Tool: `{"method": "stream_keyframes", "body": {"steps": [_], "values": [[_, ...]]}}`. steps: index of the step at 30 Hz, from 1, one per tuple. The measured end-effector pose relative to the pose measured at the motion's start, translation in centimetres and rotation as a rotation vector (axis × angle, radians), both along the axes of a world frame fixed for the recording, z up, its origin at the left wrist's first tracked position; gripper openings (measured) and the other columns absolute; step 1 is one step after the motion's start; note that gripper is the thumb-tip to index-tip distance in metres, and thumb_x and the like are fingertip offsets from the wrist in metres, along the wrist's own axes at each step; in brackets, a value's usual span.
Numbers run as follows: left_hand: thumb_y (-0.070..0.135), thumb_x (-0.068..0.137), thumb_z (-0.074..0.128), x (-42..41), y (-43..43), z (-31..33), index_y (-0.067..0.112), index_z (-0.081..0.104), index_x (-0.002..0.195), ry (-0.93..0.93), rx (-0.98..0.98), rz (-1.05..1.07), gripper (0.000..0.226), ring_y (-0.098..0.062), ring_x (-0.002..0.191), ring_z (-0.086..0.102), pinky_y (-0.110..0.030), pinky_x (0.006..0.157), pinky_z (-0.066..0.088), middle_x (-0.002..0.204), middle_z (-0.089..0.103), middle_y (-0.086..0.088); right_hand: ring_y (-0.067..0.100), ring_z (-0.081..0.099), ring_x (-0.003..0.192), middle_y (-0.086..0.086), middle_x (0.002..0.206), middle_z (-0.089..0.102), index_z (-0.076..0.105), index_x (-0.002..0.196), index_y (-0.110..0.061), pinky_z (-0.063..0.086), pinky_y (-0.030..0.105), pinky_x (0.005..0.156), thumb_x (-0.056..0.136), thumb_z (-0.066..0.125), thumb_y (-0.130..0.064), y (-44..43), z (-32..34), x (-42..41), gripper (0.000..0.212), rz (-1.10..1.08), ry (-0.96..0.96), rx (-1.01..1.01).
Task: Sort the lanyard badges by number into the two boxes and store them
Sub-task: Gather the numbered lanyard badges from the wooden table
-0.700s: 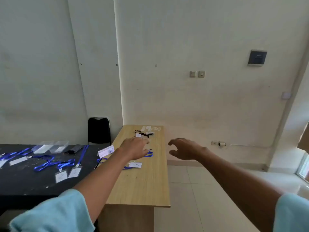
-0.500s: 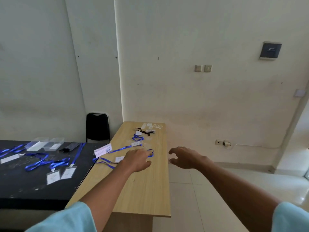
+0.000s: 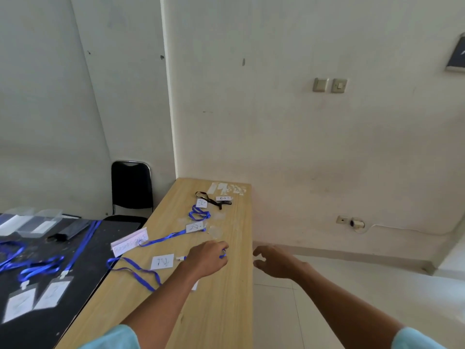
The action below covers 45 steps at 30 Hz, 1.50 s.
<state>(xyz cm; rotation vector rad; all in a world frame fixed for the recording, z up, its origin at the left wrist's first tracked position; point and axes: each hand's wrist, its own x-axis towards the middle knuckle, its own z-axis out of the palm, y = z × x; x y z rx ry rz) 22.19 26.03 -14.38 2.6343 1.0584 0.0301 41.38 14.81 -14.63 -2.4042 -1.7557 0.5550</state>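
Several badges on blue lanyards lie along the wooden table. My left hand rests on the table with its fingers closed around a blue lanyard strap. A white numbered badge lies just left of that hand, its blue lanyard looping toward the table's left edge. Farther back are another badge and a badge with a coiled lanyard. My right hand hovers past the table's right edge, fingers curled apart, holding nothing. Two clear plastic boxes stand on the black table.
A black lanyard with a badge and tape scraps lie at the wooden table's far end. A folded paper label stands at its left edge. More badges with blue lanyards cover the black table. A black chair stands in the corner.
My left hand has drawn back along the table toward me and closed on a blue strap. My view has shifted closer and slightly right; my right hand has stayed beside the table edge.
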Motion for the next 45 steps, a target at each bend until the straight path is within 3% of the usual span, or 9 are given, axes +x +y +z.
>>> {"method": "stream_keyframes", "body": {"steps": [8,14,22,24,26,29,33,38,45], "values": [[0.042,0.097,0.048,6.4,7.5,-3.7,0.03,0.052,0.135,0.014,-0.089,0.058,0.04,-0.015,0.121,0.055,-0.033,0.09,0.047,0.137,0.056,0.007,0.02,0.057,0.12,0.004,0.136,0.058,0.054,0.134,-0.019,0.048,0.036,0.101,0.099,0.054,-0.036,7.8,-3.0,7.3,0.039,0.004,0.092,-0.053],[0.04,0.099,0.046,13.4,12.8,-6.0,0.03,0.047,0.141,0.035,-0.16,0.17,0.043,-0.018,0.124,0.054,-0.034,0.095,0.045,0.142,0.052,0.001,0.019,0.057,0.12,0.003,0.136,0.058,0.055,0.134,-0.02,0.047,0.035,0.101,0.099,0.053,-0.037,14.3,-4.9,15.2,0.039,0.058,0.128,-0.086],[0.041,0.1,0.046,23.4,18.3,-7.9,0.029,0.047,0.141,0.003,-0.219,0.305,0.043,-0.015,0.124,0.053,-0.032,0.095,0.046,0.14,0.054,0.002,0.017,0.057,0.114,0.002,0.13,0.061,0.062,0.124,-0.019,0.044,0.028,0.094,0.098,0.054,-0.034,23.3,-6.0,26.5,0.031,0.09,0.228,-0.113],[0.042,0.099,0.047,24.7,19.9,-8.2,0.03,0.048,0.14,-0.01,-0.244,0.331,0.042,-0.016,0.122,0.055,-0.033,0.096,0.048,0.138,0.055,0.002,0.014,0.059,0.105,0.002,0.124,0.062,0.064,0.12,-0.017,0.045,0.028,0.09,0.098,0.053,-0.032,25.7,-6.5,28.3,0.028,0.083,0.261,-0.101],[0.043,0.099,0.048,25.5,21.6,-8.5,0.03,0.048,0.139,-0.011,-0.262,0.362,0.042,-0.015,0.119,0.057,-0.034,0.096,0.049,0.137,0.056,0.001,0.006,0.056,0.082,0.001,0.111,0.06,0.063,0.118,-0.016,0.045,0.028,0.078,0.098,0.053,-0.032,28.1,-7.2,29.2,0.027,0.07,0.316,-0.106],[0.043,0.099,0.049,25.9,25.1,-9.1,0.029,0.049,0.139,-0.012,-0.304,0.424,0.042,-0.016,0.119,0.057,-0.034,0.096,0.049,0.137,0.057,0.001,0.013,0.057,0.075,0.004,0.108,0.059,0.062,0.117,-0.016,0.048,0.025,0.059,0.096,0.054,-0.035,31.8,-8.6,30.0,0.03,0.028,0.412,-0.138],[0.041,0.098,0.051,26.2,30.8,-10.7,0.026,0.051,0.137,-0.073,-0.4,0.533,0.041,-0.018,0.118,0.057,-0.038,0.099,0.048,0.136,0.057,-0.002,0.02,0.064,0.09,0.008,0.116,0.063,0.06,0.116,-0.019,0.054,0.027,0.063,0.094,0.054,-0.038,36.7,-10.8,30.4,0.03,-0.039,0.528,-0.192],[0.037,0.101,0.049,27.6,37.1,-13.0,0.018,0.05,0.139,-0.128,-0.502,0.625,0.042,-0.019,0.119,0.056,-0.029,0.096,0.045,0.136,0.058,-0.004,0.018,0.06,0.082,0.01,0.104,0.065,0.059,0.114,-0.012,0.051,0.027,0.064,0.095,0.055,-0.029,42.1,-13.4,30.7,0.026,-0.214,0.725,-0.232],[0.032,0.103,0.044,30.7,46.1,-16.5,0.017,0.053,0.135,-0.186,-0.562,0.655,0.037,-0.019,0.116,0.055,-0.03,0.089,0.044,0.13,0.059,-0.004,0.02,0.056,0.077,0.007,0.091,0.059,0.06,0.101,-0.009,0.051,0.031,0.065,0.097,0.052,-0.018,51.5,-17.8,32.1,0.013,-0.468,0.946,-0.193]]}}
